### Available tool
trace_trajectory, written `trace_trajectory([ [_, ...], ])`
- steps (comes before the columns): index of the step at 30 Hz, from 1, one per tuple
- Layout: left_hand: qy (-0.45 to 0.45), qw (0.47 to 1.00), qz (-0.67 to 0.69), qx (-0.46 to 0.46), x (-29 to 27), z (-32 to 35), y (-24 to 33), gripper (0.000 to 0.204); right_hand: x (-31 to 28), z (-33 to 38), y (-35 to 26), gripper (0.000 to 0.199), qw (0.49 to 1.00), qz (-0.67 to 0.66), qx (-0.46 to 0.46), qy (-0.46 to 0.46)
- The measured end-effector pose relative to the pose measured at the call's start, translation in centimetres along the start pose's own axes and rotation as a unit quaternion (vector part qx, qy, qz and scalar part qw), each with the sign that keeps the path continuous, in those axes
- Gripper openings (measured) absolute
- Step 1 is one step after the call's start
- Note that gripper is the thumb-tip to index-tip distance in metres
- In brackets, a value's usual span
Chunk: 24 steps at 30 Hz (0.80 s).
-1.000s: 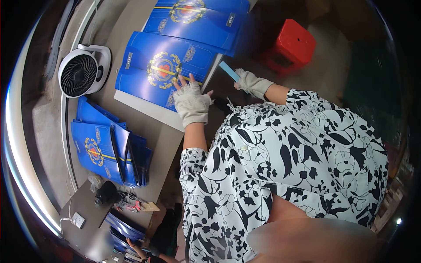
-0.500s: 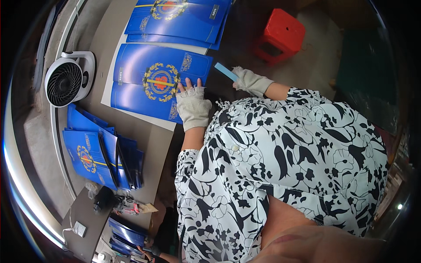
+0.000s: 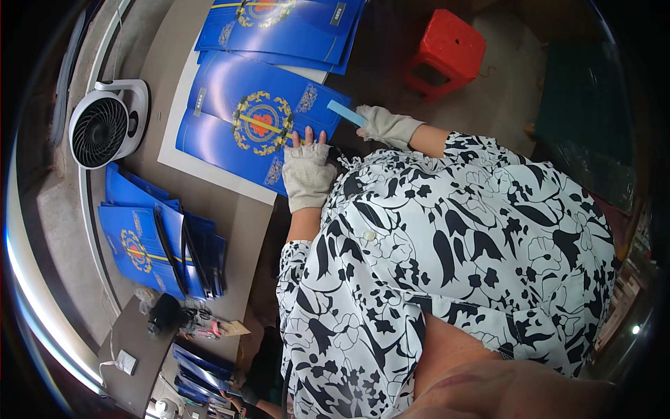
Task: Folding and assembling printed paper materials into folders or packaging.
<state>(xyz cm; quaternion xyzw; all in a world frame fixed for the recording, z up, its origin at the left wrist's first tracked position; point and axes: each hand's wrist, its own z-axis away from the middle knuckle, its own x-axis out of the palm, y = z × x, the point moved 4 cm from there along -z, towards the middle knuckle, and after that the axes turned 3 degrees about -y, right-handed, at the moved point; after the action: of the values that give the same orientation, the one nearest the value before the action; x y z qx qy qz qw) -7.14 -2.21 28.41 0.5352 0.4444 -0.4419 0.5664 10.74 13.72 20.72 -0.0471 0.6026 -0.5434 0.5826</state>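
Observation:
On the table lies a glossy blue printed sheet (image 3: 209, 136) with a gold wreath and a red centre, creased across its middle. My left hand (image 3: 308, 178), in a pale fingerless glove, rests on its near edge with the bare fingers apart. My right hand (image 3: 391, 128), gloved the same way, is closed around a flat light-blue strip (image 3: 345, 112). The strip's far end overlaps the sheet's right corner; whether it touches, I cannot tell. White board or paper (image 3: 230, 183) shows beneath the sheet.
More blue sheets (image 3: 279, 35) lie at the top. Folded blue pieces with dark edges (image 3: 150, 244) are stacked left, below a fan (image 3: 101, 129). Small tools (image 3: 202, 322) lie lower left. A red stool (image 3: 447, 56) stands on the floor. Another person's hand (image 3: 234, 399) shows at the bottom.
The blue sheet has turned slightly, its right corner moving out towards my right hand. My right hand has moved left, bringing the strip over that corner. My left hand stays on the sheet.

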Motion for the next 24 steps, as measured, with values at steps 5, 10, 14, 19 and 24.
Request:
trace_trajectory([
  [5, 0.062, 0.997, 0.045, -0.005, -1.9, -0.1, 0.0, 0.062, -0.8, -0.2, 0.6, 0.040, 0.997, -0.066, 0.046, -0.021],
  [10, 0.209, 0.775, 0.394, -0.448, 5.6, 10.6, -11.6, 0.052, -1.8, -1.7, 0.3, 0.034, 0.998, -0.031, 0.048, -0.028],
  [14, 0.078, 0.482, 0.692, -0.532, 7.1, 8.7, -10.2, 0.039, -3.4, -2.2, 1.5, 0.043, 0.995, -0.098, 0.028, 0.020],
  [19, 0.120, 0.438, 0.794, -0.403, 5.8, 5.1, -5.6, 0.033, 0.8, -1.2, 1.1, 0.047, 0.947, -0.278, 0.134, -0.088],
  [24, 0.117, 0.375, 0.833, -0.390, 7.5, 3.1, -4.1, 0.031, 4.1, 0.3, -4.4, 0.063, 0.991, 0.003, -0.014, -0.137],
])
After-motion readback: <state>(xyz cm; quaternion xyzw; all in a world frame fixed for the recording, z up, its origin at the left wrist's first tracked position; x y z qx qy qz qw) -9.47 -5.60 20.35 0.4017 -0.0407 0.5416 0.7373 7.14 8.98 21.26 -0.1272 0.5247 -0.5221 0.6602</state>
